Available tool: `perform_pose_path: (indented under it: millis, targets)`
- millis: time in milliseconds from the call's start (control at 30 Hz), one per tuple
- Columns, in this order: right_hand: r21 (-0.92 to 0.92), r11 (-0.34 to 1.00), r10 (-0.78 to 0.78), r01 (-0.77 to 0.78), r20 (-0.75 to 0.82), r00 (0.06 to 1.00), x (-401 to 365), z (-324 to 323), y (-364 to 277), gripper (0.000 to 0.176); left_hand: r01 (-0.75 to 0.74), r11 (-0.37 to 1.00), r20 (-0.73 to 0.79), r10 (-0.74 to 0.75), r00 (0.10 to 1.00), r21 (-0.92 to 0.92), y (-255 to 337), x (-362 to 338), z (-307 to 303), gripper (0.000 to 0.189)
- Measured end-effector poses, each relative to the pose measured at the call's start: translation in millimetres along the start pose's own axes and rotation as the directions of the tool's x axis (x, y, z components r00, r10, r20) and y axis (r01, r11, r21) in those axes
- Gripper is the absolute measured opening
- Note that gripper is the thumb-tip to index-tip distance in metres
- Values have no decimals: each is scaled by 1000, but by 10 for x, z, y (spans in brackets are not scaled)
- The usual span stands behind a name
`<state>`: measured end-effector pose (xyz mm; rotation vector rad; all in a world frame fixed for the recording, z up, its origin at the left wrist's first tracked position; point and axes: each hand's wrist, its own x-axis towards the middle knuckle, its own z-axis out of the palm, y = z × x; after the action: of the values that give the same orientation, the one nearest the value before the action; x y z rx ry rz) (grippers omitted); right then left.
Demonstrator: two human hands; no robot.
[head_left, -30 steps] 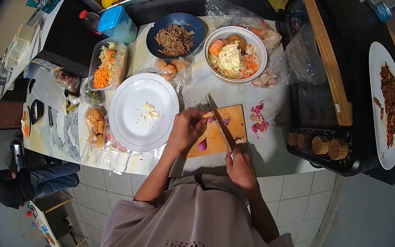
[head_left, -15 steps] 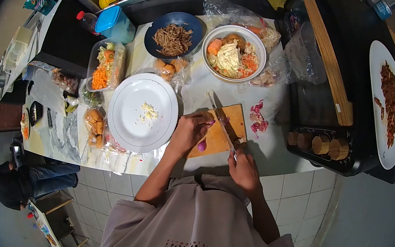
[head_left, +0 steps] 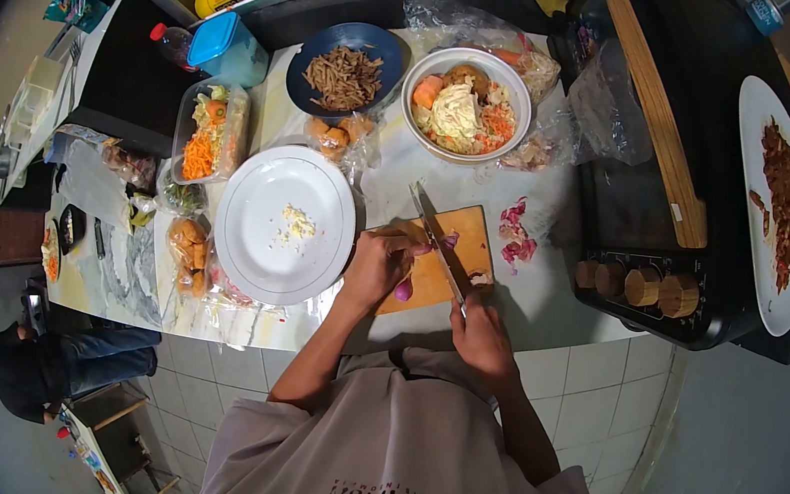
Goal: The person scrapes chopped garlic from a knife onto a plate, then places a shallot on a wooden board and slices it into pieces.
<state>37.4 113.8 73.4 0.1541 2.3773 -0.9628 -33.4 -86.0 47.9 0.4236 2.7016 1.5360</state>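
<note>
My right hand [head_left: 482,333] grips the handle of a long knife [head_left: 434,235] whose blade lies across the wooden cutting board [head_left: 470,234]. My left hand [head_left: 379,263] rests on the board's left side, its fingertips pressing a small purple shallot piece [head_left: 423,248] against the blade. Another purple shallot [head_left: 405,290] lies at the board's near edge below my left hand. Purple peels [head_left: 516,235] are scattered on the counter right of the board.
A white plate [head_left: 257,246] with chopped white bits sits left of the board. Behind are a bowl of salad [head_left: 465,105], a blue bowl of fried strips [head_left: 344,68] and bagged food. A black stove [head_left: 666,184] stands right. Another person crouches on the floor at lower left.
The knife blade has shifted slightly back and forth over the shallot while my left hand stays holding it on the board. The person on the floor has moved a little.
</note>
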Motion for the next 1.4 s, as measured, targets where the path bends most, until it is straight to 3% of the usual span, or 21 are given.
perform_pose_path:
  millis: [133, 400, 533, 600, 633, 700, 833, 867, 900, 1033, 1267, 1333, 1400]
  targets:
    - [-30, 999, 22, -25, -80, 997, -35, 115, -36, 27, 110, 994, 18, -110, 994, 8, -50, -55, 53, 24]
    - [-138, 980, -170, 142, -213, 962, -43, 216, -32, 26, 89, 992, -7, -89, 996, 87, -29, -21, 63, 30]
    - [-248, 960, -182, 128, -208, 961, -76, 198, -77, 25, 29, 995, -27, -26, 999, 99, -56, -10, 72, 29]
    - [-510, 838, -416, 195, -364, 833, -56, 390, 102, 25, 37, 995, -32, -34, 999, 94, -71, -20, 72, 28]
    - [-507, 839, -411, 195, -357, 839, -28, 529, 200, 25, 46, 995, -28, -43, 999, 93, -76, -38, 69, 28]
    - [-746, 665, -576, 31, -486, 657, 70, 698, 319, 28, 12, 994, -18, -10, 1000, 111, -86, -1, 68, 28]
    - [-864, 503, -720, 4, -417, 555, 126, 603, 285, 31, 11, 993, -10, -10, 1000, 113, -64, 32, 54, 29]
    - [-715, 698, -474, 33, -427, 770, 77, 520, 183, 32, 19, 994, -4, -18, 1000, 110, -51, 31, 44, 29]
    - [-524, 852, -196, -9, -335, 922, 28, 434, 81, 33, 30, 994, 2, -30, 1000, 106, -42, 16, 38, 29]
    - [-430, 897, -224, 107, -232, 947, -22, 139, -22, 33, 32, 994, 10, -33, 999, 103, -47, 14, 48, 29]
    - [-479, 877, -164, 49, -201, 966, -22, 313, -34, 32, 33, 996, -25, -31, 999, 84, -84, -3, 60, 29]
    - [-621, 783, -317, 26, -364, 876, 31, 607, 125, 33, 12, 997, -41, -9, 999, 78, -93, -15, 76, 29]
    - [-557, 829, -283, 52, -336, 898, 41, 584, 163, 31, 15, 994, -15, -13, 1000, 108, -87, -20, 52, 28]
